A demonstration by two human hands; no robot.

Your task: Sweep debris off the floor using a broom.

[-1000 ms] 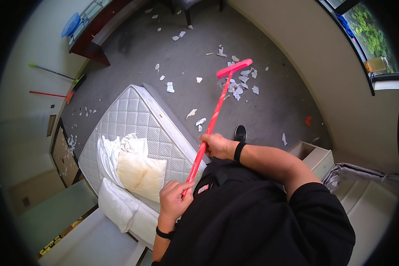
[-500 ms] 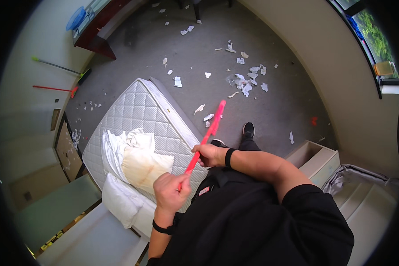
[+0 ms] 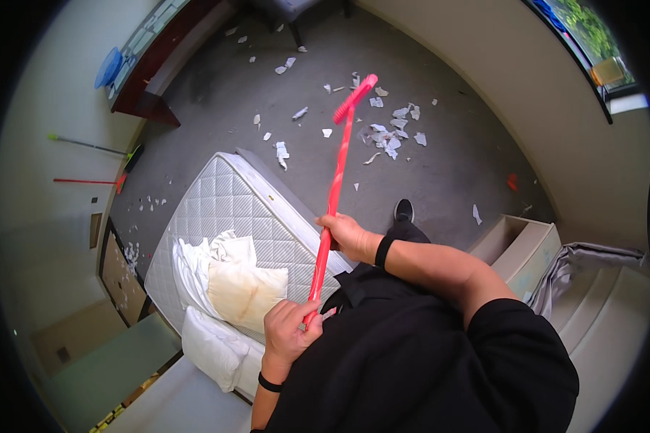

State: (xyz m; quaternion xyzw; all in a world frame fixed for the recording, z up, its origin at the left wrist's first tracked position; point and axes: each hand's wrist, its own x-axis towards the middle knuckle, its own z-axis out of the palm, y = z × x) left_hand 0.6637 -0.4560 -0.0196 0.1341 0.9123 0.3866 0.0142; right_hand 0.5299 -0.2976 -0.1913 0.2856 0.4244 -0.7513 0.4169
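A red broom (image 3: 338, 167) slants across the middle of the view, its bristled head (image 3: 355, 99) far forward among torn white paper scraps (image 3: 391, 137) on the grey floor. My right hand (image 3: 345, 235) wraps round the middle of the handle. Lower down, my left hand (image 3: 287, 330) grips the handle's near end, in front of my black shirt. Whether the bristles touch the floor I cannot tell. To the left of the handle lies a quilted white mattress (image 3: 220, 191), with a crumpled white cloth (image 3: 191, 263) and a stained yellowish pillow (image 3: 245, 292) on it.
Another white pillow (image 3: 213, 350) lies beside the mattress. A dark red desk (image 3: 141, 90) holds a blue basin (image 3: 108, 68). Two long-handled tools (image 3: 87, 180) lean on the left wall. At right are a pale open drawer (image 3: 531, 249) and grey fabric (image 3: 556, 278). A dark chair (image 3: 292, 11) stands far off.
The broom head has swung forward, away from my feet. Some scraps near my feet have gone from there. My left shoe is no longer visible. Both hands keep their hold.
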